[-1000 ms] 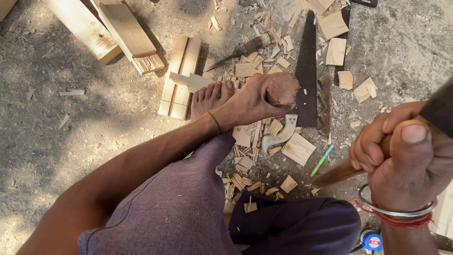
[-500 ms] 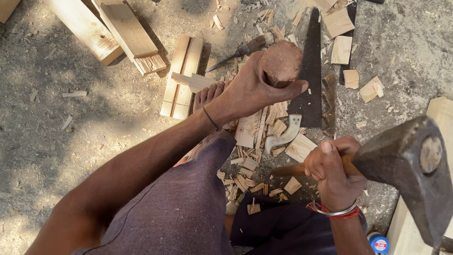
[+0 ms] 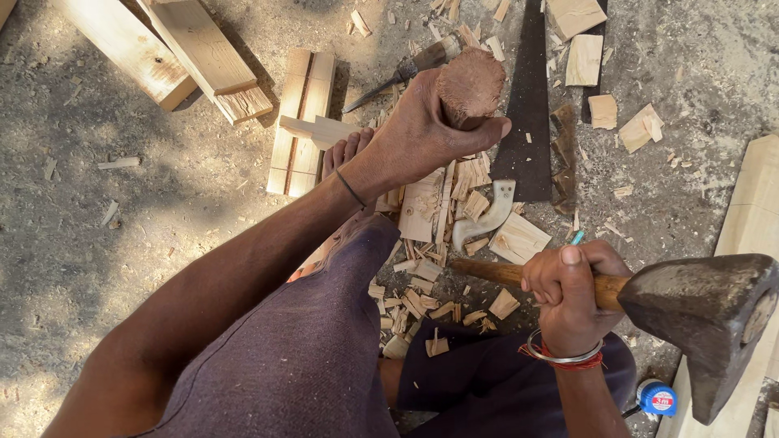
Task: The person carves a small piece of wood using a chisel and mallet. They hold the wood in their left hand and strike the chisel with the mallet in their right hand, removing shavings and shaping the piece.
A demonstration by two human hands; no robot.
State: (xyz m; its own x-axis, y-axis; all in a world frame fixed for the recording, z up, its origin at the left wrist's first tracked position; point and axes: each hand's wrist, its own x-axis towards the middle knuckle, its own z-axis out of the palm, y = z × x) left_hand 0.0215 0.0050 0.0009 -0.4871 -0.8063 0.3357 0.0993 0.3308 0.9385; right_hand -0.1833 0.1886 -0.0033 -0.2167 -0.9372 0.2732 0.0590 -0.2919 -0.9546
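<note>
My left hand (image 3: 426, 134) grips an upright brown wooden piece (image 3: 471, 85), its rough round top showing above my fingers. It stands over a heap of wood chips (image 3: 442, 207) in front of my bare foot (image 3: 345, 150). My right hand (image 3: 568, 296) is closed around the wooden handle of an axe (image 3: 706, 312), just behind the dark iron head, which is raised near the camera at the lower right. The handle's free end points left over the chips.
A handsaw (image 3: 527, 113) with a pale grip lies on the ground right of the wooden piece. A chisel (image 3: 406, 69) lies above it. Planks (image 3: 304, 122) and beams (image 3: 203, 57) lie at upper left, offcuts (image 3: 584, 61) at upper right, a pale board (image 3: 755, 211) at right.
The axe has swung down and closer to the camera at lower right, my right hand moving towards the head. My left hand has kept its grip on the wooden piece.
</note>
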